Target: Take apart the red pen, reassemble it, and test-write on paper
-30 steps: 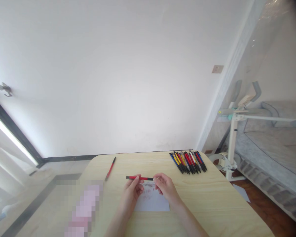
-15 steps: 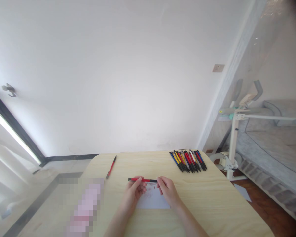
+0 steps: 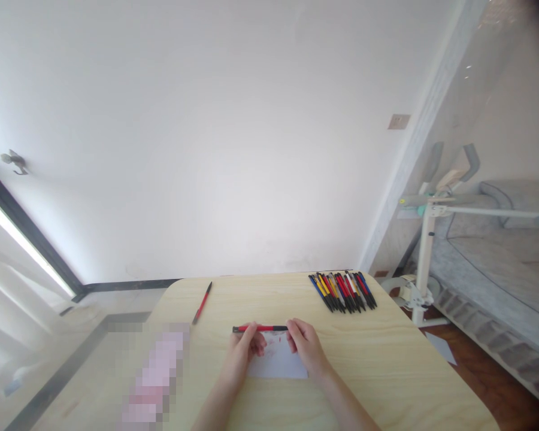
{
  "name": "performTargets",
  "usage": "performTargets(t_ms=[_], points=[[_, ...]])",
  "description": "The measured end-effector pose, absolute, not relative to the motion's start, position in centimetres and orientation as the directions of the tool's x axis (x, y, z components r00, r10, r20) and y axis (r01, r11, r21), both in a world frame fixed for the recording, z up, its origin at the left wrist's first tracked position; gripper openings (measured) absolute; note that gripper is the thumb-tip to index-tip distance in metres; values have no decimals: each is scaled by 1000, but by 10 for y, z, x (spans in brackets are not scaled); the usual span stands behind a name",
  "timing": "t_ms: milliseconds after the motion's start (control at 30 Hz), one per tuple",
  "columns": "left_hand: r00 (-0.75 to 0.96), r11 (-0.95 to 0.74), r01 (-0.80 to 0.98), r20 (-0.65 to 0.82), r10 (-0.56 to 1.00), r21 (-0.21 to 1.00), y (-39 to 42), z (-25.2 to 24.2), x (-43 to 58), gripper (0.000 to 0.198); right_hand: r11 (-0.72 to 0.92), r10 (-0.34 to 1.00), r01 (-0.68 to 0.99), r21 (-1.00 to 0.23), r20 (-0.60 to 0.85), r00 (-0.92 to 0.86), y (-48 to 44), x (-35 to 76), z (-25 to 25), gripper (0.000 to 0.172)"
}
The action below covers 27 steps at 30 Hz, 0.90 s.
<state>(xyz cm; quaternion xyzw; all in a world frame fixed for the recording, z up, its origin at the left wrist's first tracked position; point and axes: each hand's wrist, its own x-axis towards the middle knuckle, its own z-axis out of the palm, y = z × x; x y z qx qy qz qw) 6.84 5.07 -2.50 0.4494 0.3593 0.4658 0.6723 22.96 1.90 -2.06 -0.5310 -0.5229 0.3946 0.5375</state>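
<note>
A red and black pen lies level between my two hands, above a white sheet of paper with reddish marks on it. My left hand is closed on the pen's left part, with the thumb along the barrel. The fingers of my right hand pinch its black right end. Another red and black pen rests by itself on the left of the table. To the right, several pens in blue, yellow, red, white and black lie side by side in a row.
The light wooden table has its far edge near a white wall. A blurred pink patch covers the left side. Beyond the table on the right stand a white exercise machine and a grey sofa.
Both hands keep hold of the same pen, almost in place. The left fingers have curled in a little, and the view has shifted very slightly.
</note>
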Motion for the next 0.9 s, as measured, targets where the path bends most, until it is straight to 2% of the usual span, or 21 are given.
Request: performTargets(t_ms=[167,267,533,767,900], points=[[288,101,-313,-7,957,944,49,-21,69,35,111,991,76,-991,116,62,20,227,-20,46],[286,82,-240,-10,958,967,49,-21,69,39,106,994,64,-992,108,17,18,227,-20,47],[248,79,-104,-51,967,991,49,-23,67,46,97,995,136,-986,100,12,17,228,-20,44],[282,91,-151,-45,958,984,51,-27,69,51,152,986,255,-955,165,30,18,231,-24,42],[235,103,-108,-75,969,989,51,-29,71,52,162,983,304,-939,182,38,17,230,-24,41]])
